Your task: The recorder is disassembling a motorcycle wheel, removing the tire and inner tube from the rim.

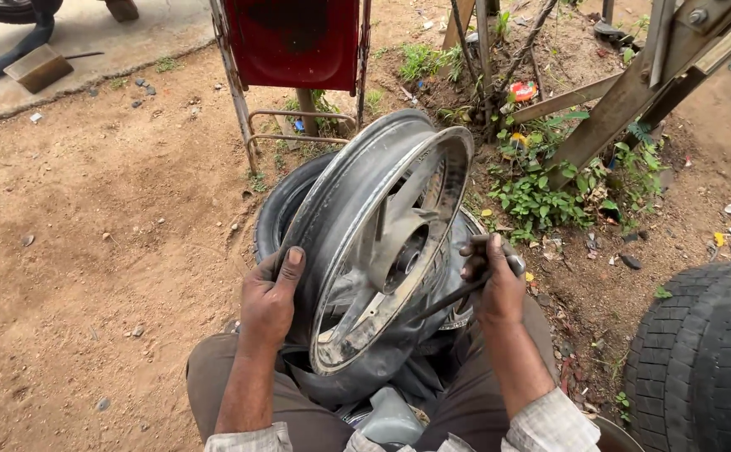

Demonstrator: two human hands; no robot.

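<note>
A worn silver alloy wheel rim (382, 226) stands tilted on edge between my knees, leaning over a black tyre (286, 201) that lies behind and under it. My left hand (269, 297) grips the rim's near left edge, thumb on top. My right hand (491, 280) is closed around a thin dark metal tool (453, 297) whose tip reaches in toward the rim's lower right side. A grey rubber piece (357, 377) sags below the rim, near my lap.
Bare dirt ground (106, 251) spreads to the left. A red metal stand (294, 50) rises behind the wheel. Weeds and angled steel bars (617, 109) fill the upper right. A large black tyre (709, 351) sits at the right edge.
</note>
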